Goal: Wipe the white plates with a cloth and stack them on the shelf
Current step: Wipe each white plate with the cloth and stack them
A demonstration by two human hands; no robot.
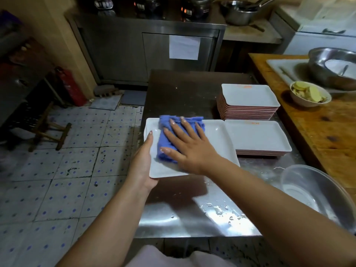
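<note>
From the head view we see our right hand [189, 149] press spread fingers flat on the crumpled blue cloth [167, 139] atop a glossy rectangular white plate [217, 143]. Our left hand [143, 164] grips its near-left edge over the wet steel table [192, 212]. Two plate stacks [248, 102] and a bowl [316, 191] sit to the right.
</note>
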